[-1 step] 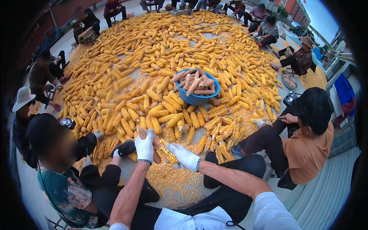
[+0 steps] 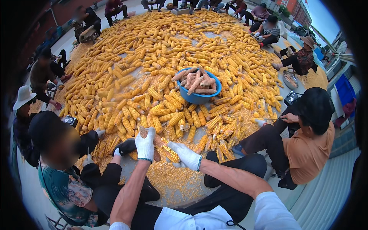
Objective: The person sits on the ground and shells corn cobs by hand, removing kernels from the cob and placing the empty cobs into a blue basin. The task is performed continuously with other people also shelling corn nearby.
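Observation:
In a white knitted glove, my left hand (image 2: 145,145) is closed around a bare brownish corn cob (image 2: 143,132); its ends show above and below the fingers. My right hand (image 2: 184,155), gloved alike, grips a partly shelled ear of corn (image 2: 170,152) with yellow kernels left in rows. The two hands are close together, and the ear points toward the cob. Below them, loose kernels (image 2: 172,180) lie spread on the ground between my legs. Part of the right hand's fingers is hidden behind the ear.
A wide heap of corn ears (image 2: 126,92) covers the ground ahead. On it stands a blue basin (image 2: 197,98) of bare cobs (image 2: 193,82). A person in teal (image 2: 61,188) sits close at left, another in orange (image 2: 310,149) at right. Several more people sit around the heap.
The ear in my right hand has turned slightly. Otherwise both hands keep nearly the same place and hold, and the whole view has shifted a little.

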Tool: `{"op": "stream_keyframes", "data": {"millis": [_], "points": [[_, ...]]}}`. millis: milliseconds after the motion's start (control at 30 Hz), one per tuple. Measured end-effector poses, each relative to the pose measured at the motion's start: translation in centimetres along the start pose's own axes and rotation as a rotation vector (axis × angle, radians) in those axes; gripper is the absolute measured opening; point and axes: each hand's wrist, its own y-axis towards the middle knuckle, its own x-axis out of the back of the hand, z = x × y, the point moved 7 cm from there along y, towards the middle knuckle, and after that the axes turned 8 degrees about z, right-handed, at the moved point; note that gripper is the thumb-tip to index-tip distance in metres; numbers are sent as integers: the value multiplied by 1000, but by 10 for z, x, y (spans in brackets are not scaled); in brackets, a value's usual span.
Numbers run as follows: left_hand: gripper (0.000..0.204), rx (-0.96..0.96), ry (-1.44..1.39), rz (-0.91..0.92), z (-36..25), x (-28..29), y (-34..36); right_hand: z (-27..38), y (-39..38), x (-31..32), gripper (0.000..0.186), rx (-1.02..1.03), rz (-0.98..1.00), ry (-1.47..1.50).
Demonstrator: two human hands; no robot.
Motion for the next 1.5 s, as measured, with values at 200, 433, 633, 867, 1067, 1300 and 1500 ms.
{"op": "stream_keyframes", "data": {"millis": [200, 433, 633, 867, 1067, 1300, 1500], "points": [[44, 56, -92, -57, 7, 7, 3, 7, -3, -10, 47, 27, 141, 312], [54, 133, -103, 9, -20, 0, 1, 17, -1, 5, 57, 119, -25, 6], [65, 301, -536, 123, -1, -10, 7, 32, -4, 6, 59, 138, -125, -247], [68, 242, -483, 227, -17, -8, 9, 42, -3, 6, 63, 134, -226, -597], [43, 68, 183, 192, -34, -8, 2, 66, -19, -5, 56, 222, -372, -1222], [35, 276, -61, 143, -14, 1, 2, 68, -18, -13, 56, 363, -320, -1415], [40, 352, -271, 152, -4, 8, 5, 48, -1, 16, 57, 251, -224, -886]]}}
